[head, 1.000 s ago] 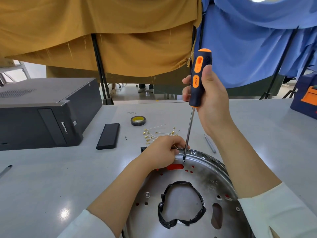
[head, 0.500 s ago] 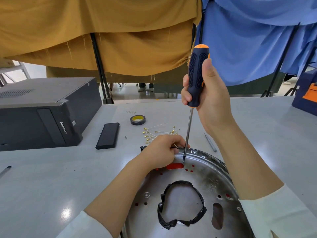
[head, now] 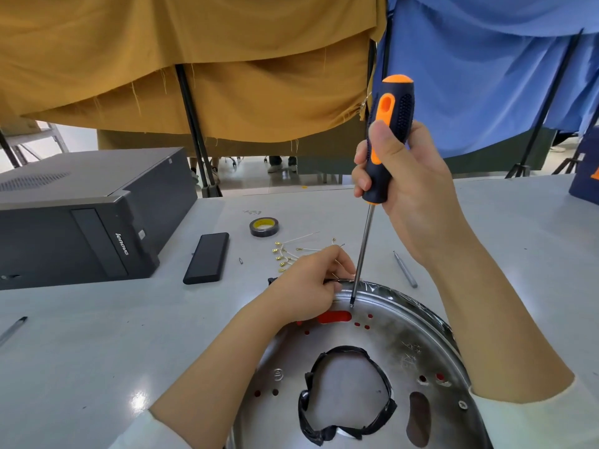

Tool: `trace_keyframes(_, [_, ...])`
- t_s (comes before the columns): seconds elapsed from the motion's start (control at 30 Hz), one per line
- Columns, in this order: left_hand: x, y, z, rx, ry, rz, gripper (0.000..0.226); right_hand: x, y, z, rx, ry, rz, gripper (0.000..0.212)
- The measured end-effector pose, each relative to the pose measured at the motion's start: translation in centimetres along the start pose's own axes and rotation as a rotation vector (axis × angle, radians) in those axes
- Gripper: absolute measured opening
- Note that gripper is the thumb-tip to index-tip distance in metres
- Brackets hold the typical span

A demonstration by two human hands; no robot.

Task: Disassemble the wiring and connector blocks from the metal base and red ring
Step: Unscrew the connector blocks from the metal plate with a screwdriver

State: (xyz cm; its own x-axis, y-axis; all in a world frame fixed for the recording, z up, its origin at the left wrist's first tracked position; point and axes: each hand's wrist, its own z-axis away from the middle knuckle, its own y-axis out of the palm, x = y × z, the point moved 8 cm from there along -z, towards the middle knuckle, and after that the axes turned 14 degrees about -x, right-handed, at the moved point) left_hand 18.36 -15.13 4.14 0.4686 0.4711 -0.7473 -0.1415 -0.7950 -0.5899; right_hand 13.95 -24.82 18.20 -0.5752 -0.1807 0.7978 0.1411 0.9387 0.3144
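From the head camera, the round shiny metal base [head: 398,345] lay on the grey table [head: 81,345] just in front of the person, with red [head: 334,317] showing through its slots and holes, most likely the red ring beneath it. A loop of black tape-wrapped wiring [head: 346,396] sat around the central opening.

The right hand [head: 411,196] had its fingers wrapped round the black and orange handle of a long-shafted screwdriver [head: 385,150], held nearly upright so the tip met a point on the base near its far rim, just above the red slot; that posture suited turning a screw there. The left hand [head: 308,286] curled over the far rim beside the tip, apparently steadying the base, and seemed to pinch something thin and dark, though exactly what was unclear.

Beyond the base lay loose thin wires with brass terminals [head: 291,254], seemingly already removed, near a roll of black tape with a yellow core [head: 265,226], a flat black rectangular case [head: 206,258] and a dark desktop computer [head: 81,215].
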Motion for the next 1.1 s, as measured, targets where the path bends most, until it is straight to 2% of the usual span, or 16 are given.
trace_keyframes(0.07, [-0.3,-0.1,0.1,0.013,0.008,0.021,0.042,0.0,-0.3,0.0,-0.016,-0.020,0.001,0.029])
trace_keyframes(0.17, [-0.9,-0.1,0.4,0.052,0.022,0.041,0.033,0.1,-0.5,-0.1,-0.009,-0.058,0.016,0.019])
trace_keyframes(0.23, [-1.2,-0.2,0.6,0.073,0.028,0.004,0.026,0.1,-0.5,-0.1,-0.005,-0.057,0.022,0.017])
trace_keyframes(0.33, [-1.5,-0.2,0.9,0.106,0.055,-0.102,0.027,0.0,-0.6,-0.2,-0.026,-0.044,-0.026,0.023])
trace_keyframes(0.47, [-1.7,-0.3,1.0,0.088,0.096,-0.182,0.022,0.5,-1.0,-0.3,-0.069,-0.034,-0.125,0.024])
trace_keyframes(0.67, [-1.3,-0.2,0.7,0.075,0.068,-0.204,0.007,1.0,-1.3,-0.4,-0.078,-0.052,-0.113,0.023])
trace_keyframes(1.1, [-1.3,-0.1,0.6,0.057,0.087,-0.216,0.010,1.0,-2.6,-1.1,-0.108,-0.032,-0.193,0.023])
